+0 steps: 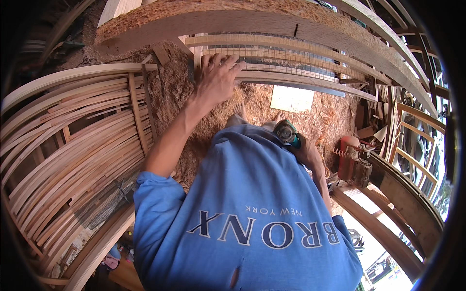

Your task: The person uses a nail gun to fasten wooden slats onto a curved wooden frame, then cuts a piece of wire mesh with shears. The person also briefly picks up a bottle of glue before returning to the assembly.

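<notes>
My left hand (217, 77) reaches forward, its fingers curled over the left end of a slatted wooden frame (291, 78). Wire mesh (286, 59) shows between that frame's rails. Down beside my right thigh, my right hand (307, 151) grips a green handheld power tool (287, 132). The tool's round, dark head faces up, and its body is partly covered by my fingers and shirt. A thick curved wooden beam (242, 24) spans the view ahead, above the frame.
Curved wooden strips (82, 150) are stacked at my left. Wood shavings cover the floor (170, 97), where a pale flat sheet (291, 98) lies. A red cylindrical machine part (346, 154) with a coiled hose stands to the right, near long boards (378, 230) and light wooden frames (416, 145).
</notes>
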The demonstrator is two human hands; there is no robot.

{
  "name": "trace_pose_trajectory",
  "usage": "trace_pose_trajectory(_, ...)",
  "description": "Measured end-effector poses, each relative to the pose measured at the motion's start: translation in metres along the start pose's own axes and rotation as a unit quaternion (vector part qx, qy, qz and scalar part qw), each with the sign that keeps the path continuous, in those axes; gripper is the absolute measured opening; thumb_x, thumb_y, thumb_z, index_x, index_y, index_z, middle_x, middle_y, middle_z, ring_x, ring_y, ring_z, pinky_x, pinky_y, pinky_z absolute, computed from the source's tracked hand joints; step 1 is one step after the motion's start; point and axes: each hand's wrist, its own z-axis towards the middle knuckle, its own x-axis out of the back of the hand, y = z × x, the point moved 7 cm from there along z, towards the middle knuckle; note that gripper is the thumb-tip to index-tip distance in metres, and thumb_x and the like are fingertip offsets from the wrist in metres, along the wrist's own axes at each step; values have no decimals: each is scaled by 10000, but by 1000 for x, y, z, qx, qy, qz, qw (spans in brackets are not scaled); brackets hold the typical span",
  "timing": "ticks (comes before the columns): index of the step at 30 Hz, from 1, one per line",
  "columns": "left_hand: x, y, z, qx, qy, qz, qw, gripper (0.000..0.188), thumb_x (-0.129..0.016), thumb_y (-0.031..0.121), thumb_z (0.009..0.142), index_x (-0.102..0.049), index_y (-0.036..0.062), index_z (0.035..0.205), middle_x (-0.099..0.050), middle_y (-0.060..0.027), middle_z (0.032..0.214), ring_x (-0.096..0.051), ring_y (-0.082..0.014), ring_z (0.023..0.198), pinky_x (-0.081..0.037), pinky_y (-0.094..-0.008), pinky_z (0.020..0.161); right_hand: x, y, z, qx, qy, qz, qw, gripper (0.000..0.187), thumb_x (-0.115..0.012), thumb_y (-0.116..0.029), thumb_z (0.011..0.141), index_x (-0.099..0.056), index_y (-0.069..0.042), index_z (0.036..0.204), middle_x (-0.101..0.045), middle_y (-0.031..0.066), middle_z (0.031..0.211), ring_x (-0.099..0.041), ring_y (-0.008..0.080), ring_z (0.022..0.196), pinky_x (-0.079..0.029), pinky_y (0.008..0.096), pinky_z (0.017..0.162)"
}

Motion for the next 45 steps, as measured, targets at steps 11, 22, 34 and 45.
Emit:
trace_pose_trajectory(11, -10, 17, 5, 43, 11, -19, 999, 582, -764, 307, 819, -537, 28, 1277, -499, -199, 1361, -459, -326, 1278, -292, -529, 1073, 31, -10, -4, 45, 25, -3, 999, 449, -757, -347, 821, -617, -11, 1084, -693, 237, 913, -682, 404, 884, -501, 470, 746)
trace_pose_trajectory(22, -22, 36, 34, 21, -27, -12, 999, 577, -754, 268, 835, -574, 160, 1373, -620, -89, 1299, -497, -264, 1241, -290, -507, 1058, 26, -7, -14, 26, 26, 9, 999, 444, -755, -352, 818, -635, -15, 1080, -697, 233, 888, -687, 389, 848, -510, 464, 747)
trace_pose_trajectory(34, -31, 38, 31, -55, 40, 18, 998, 521, -774, 255, 806, -629, 148, 1296, -669, -73, 1177, -537, -241, 1155, -290, -521, 1008, 73, -24, -35, 44, 30, 12, 999, 399, -703, -314, 821, -652, 26, 1024, -690, 219, 855, -683, 343, 787, -508, 441, 749)
trace_pose_trajectory(45, -20, 40, 27, -32, 83, -25, 996, 478, -775, 169, 785, -662, 166, 1249, -673, -17, 1150, -559, -194, 1097, -347, -500, 901, 190, -139, -25, 129, 85, -14, 988, 345, -700, -365, 853, -659, -22, 835, -537, 5, 537, -518, 72, 463, -381, 280, 454)
